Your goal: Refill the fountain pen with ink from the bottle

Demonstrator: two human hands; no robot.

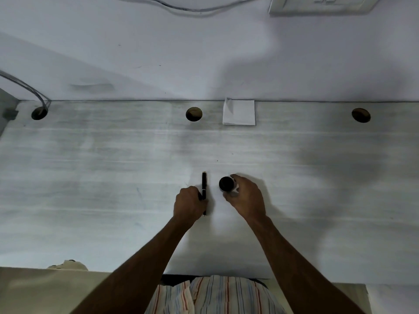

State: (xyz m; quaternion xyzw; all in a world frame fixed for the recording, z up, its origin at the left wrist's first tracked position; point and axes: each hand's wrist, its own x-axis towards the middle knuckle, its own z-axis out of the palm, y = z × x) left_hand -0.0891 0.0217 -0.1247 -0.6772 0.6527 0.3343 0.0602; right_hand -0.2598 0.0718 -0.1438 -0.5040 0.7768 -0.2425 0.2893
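Just below the middle of the frame we see the left hand point(189, 201) closed around the fountain pen point(204, 181), its fingers curled over the lower half of the barrel. The pen is black and points straight up the frame, its upper end clear of the hand and its lower tip showing just below the fist. We cannot tell whether it rests on the desk point(90, 166) or is held slightly off it.

Just to the right of the pen, and apart from it, the ink bottle point(225, 182) stands upright on the desk. We look down on its dark round top. The right hand point(247, 197) grips it from the right, thumb and fingers curled round its sides, with a bit of white label showing between them.

At the upper middle of the frame, against the far edge of the desk, lies a folded white tissue point(239, 112). Three round holes sit in a row along that edge: a left hole point(39, 113), a middle hole point(193, 114) just left of the tissue, and a right hole point(361, 115). A grey cable point(27, 87) runs down into the left hole. On the wall point(136, 53), in the upper right corner, we see a white switch plate point(322, 5). At the bottom middle, striped cloth point(215, 295) shows between the two forearms.
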